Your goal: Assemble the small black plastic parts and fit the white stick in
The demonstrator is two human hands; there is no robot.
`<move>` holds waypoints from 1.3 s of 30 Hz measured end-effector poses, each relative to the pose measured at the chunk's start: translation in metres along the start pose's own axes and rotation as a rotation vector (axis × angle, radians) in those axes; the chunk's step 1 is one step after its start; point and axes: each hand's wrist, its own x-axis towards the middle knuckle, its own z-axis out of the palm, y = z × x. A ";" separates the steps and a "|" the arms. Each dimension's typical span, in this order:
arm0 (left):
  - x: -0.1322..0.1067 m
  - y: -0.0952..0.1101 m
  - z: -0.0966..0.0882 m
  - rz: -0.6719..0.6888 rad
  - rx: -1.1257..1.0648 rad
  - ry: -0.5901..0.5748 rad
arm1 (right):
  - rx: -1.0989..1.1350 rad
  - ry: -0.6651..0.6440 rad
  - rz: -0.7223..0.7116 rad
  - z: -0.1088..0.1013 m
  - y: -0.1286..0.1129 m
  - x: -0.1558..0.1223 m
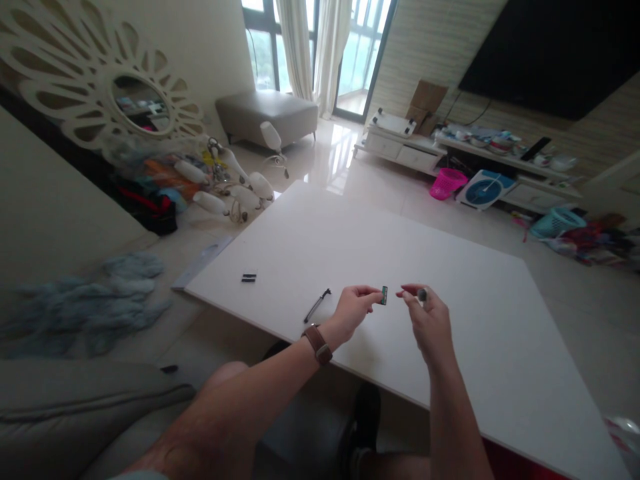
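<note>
Over the white table (pixel 350 233), my left hand (pixel 353 310) pinches a small green rectangular part (pixel 384 295) between thumb and fingers. A brown strap watch sits on that wrist. A few centimetres to the right, my right hand (pixel 425 313) is closed on a small round grey piece (pixel 423 294) at its fingertips. The two small pieces are close but apart. On the table to the left lie a thin black tool (pixel 317 305) and a small black part (pixel 249 277).
A sofa arm (pixel 75 400) is at lower left and a blue fluffy rug (pixel 85 300) beyond it. Clutter and white lamp parts (pixel 225 187) lie under a round mirror. A grey bench (pixel 267 113), pink basket (pixel 447 183) and TV shelf stand far back.
</note>
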 end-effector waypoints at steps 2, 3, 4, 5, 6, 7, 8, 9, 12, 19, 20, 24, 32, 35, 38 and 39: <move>-0.001 0.000 0.000 0.004 -0.011 -0.017 | -0.048 -0.052 0.006 0.001 0.002 0.000; -0.001 0.000 0.000 0.009 -0.016 -0.025 | -0.045 -0.071 0.015 0.003 0.002 0.000; -0.001 0.000 -0.001 0.013 -0.020 -0.034 | -0.034 -0.089 0.024 0.004 0.002 0.000; -0.002 0.000 -0.002 0.018 -0.022 -0.040 | -0.019 -0.109 0.031 0.005 0.002 -0.001; -0.002 -0.001 -0.004 0.023 -0.023 -0.045 | -0.003 -0.128 0.037 0.007 0.002 -0.001; -0.003 -0.001 -0.005 0.027 -0.023 -0.049 | 0.011 -0.145 0.040 0.008 0.002 -0.002; -0.003 -0.001 -0.007 0.030 -0.021 -0.052 | 0.021 -0.154 0.040 0.010 0.001 -0.003; -0.004 -0.001 -0.008 0.032 -0.018 -0.054 | 0.029 -0.156 0.041 0.011 0.001 -0.004; -0.005 0.000 -0.010 0.032 -0.010 -0.056 | 0.049 -0.148 0.042 0.012 0.002 -0.006; 0.001 -0.001 -0.003 0.014 -0.040 -0.095 | 0.061 -0.116 0.049 0.007 0.005 -0.004; 0.002 -0.001 -0.002 0.011 -0.044 -0.102 | 0.065 -0.112 0.055 0.006 0.004 -0.003; 0.004 -0.002 0.001 0.005 -0.050 -0.127 | 0.076 -0.097 0.073 0.003 0.006 -0.003; 0.001 -0.002 -0.002 0.035 -0.001 -0.116 | 0.087 -0.080 0.051 0.010 0.010 -0.005; -0.001 -0.001 -0.007 0.037 0.041 -0.132 | 0.089 -0.101 0.051 0.011 0.009 -0.006; -0.001 0.000 -0.009 0.035 0.072 -0.156 | 0.118 -0.119 0.077 0.011 0.010 -0.007; 0.000 0.000 -0.009 0.037 0.079 -0.161 | 0.130 -0.120 0.087 0.010 0.010 -0.007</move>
